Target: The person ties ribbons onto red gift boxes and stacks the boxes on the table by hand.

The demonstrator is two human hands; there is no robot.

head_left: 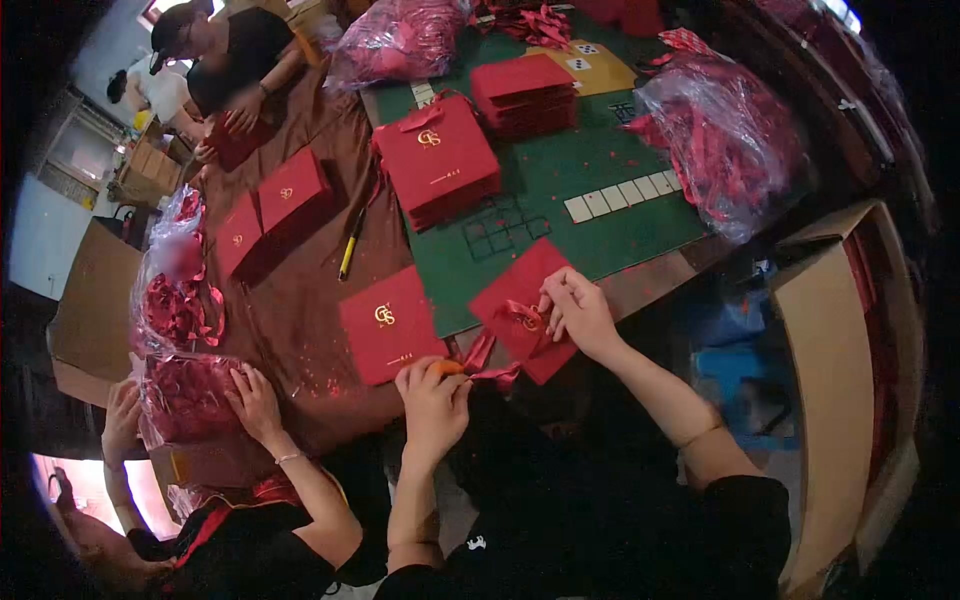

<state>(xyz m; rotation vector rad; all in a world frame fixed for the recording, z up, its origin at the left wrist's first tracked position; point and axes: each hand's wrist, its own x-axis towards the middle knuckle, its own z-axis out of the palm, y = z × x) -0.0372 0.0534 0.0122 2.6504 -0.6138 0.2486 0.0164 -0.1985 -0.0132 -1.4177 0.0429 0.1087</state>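
My left hand (435, 405) is closed around an orange-handled tool (446, 369) at the table's front edge, beside the trailing end of a red ribbon (480, 355). To its right, my right hand (578, 312) is closed, its fingers pinched at the ribbon over a red bag (525, 290) that lies tilted at the edge of the green mat. What exactly those fingertips hold is too small to make out. Another red bag with a gold logo (390, 325) lies flat just beyond my left hand.
Stacked red bags (438, 165) and a second stack (522, 95) stand on the green mat (590, 160). Plastic-wrapped ribbons (720, 140) lie at the right. A yellow cutter (350, 245) rests mid-table. One co-worker's hand (258, 402) is at the left; another person (240, 70) works opposite.
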